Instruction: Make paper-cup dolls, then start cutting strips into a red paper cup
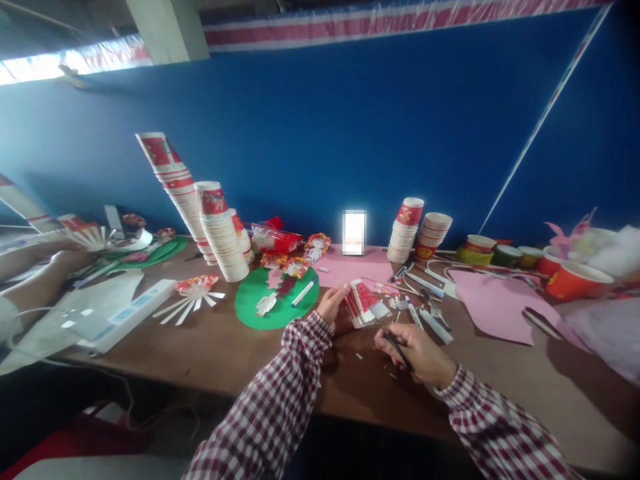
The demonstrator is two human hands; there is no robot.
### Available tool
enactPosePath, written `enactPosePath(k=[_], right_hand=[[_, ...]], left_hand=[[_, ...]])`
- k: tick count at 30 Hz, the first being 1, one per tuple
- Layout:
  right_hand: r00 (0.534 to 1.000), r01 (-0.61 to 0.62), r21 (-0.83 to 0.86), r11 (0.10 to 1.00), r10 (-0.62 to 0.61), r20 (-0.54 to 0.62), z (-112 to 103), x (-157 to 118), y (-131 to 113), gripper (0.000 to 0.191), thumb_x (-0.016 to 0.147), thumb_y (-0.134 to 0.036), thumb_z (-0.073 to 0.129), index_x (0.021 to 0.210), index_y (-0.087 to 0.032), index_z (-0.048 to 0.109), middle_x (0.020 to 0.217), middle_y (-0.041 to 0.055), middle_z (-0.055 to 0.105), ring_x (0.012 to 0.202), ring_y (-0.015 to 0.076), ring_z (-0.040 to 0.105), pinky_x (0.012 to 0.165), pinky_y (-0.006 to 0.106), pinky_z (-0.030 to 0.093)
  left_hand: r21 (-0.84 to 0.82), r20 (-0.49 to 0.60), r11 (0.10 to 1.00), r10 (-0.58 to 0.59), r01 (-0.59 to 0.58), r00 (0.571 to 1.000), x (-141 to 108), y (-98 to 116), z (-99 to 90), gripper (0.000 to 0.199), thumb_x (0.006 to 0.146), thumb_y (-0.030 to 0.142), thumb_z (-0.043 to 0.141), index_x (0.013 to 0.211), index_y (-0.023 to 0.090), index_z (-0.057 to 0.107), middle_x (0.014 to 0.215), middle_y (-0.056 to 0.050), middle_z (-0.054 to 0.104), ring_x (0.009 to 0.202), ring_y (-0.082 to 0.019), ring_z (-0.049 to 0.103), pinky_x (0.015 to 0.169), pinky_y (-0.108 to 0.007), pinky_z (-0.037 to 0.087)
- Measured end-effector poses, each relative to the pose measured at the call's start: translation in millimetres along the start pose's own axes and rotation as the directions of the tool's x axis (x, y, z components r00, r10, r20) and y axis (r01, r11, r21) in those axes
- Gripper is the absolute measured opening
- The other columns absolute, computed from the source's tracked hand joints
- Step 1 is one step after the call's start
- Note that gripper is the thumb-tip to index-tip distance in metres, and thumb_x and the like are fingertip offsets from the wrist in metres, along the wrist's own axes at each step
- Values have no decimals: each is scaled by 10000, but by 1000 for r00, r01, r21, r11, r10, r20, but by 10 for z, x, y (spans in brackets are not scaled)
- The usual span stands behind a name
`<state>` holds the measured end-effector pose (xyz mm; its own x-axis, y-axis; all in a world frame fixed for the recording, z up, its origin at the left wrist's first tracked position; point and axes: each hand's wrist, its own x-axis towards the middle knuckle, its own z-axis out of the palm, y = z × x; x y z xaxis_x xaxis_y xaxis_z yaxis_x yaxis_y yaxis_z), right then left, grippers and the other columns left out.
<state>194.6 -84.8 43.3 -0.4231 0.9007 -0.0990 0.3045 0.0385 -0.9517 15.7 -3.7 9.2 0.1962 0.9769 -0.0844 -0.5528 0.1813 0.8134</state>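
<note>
1. Head view: the right hand (419, 352), nearest the camera, is closed around black scissors (399, 348) above the tabletop (225, 347).
2. The left hand (334, 303) pinches a cut paper cup (364, 300), red and white, just beside a green paper disc (250, 300).

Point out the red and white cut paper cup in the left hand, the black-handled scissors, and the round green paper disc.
red and white cut paper cup (364, 300), head view, on its red printed side.
black-handled scissors (400, 349), head view, on the dark handle.
round green paper disc (250, 300), head view, on its bare left part.
</note>
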Motion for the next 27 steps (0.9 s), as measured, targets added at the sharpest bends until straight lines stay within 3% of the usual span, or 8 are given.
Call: enactPosePath(k=[9, 15, 27], right_hand=[[999, -26, -65, 998, 24, -28, -7, 16, 2, 298, 735, -443, 608, 792, -151, 578, 528, -48, 476, 450, 79, 448, 420, 194, 388], [998, -48, -22, 999, 47, -45, 22, 46, -2, 288, 726, -385, 627, 867, -139, 573, 537, -37, 521, 463, 94, 474, 455, 217, 416], [995, 45, -105, 993, -54, -87, 35, 41, 0, 234, 771, -385, 583, 737, -153, 585, 486, -44, 463, 434, 84, 409, 422, 203, 301]], left_hand=[[-66, -32, 997, -36, 33, 999, -26, 30, 41, 312, 639, 363, 739, 821, 133, 632, 693, -18, 652, 573, -124, 613, 568, -260, 526], [-53, 11, 996, -65, 65, 998, -46, 15, 53, 309, 628, 375, 744, 786, 141, 619, 626, -3, 617, 516, -105, 581, 525, -231, 497], [-42, 14, 999, 9, -9, 1000, 15, -54, 20, 329, 600, 401, 758, 731, 139, 609, 572, 19, 569, 497, -89, 539, 539, -225, 461]])
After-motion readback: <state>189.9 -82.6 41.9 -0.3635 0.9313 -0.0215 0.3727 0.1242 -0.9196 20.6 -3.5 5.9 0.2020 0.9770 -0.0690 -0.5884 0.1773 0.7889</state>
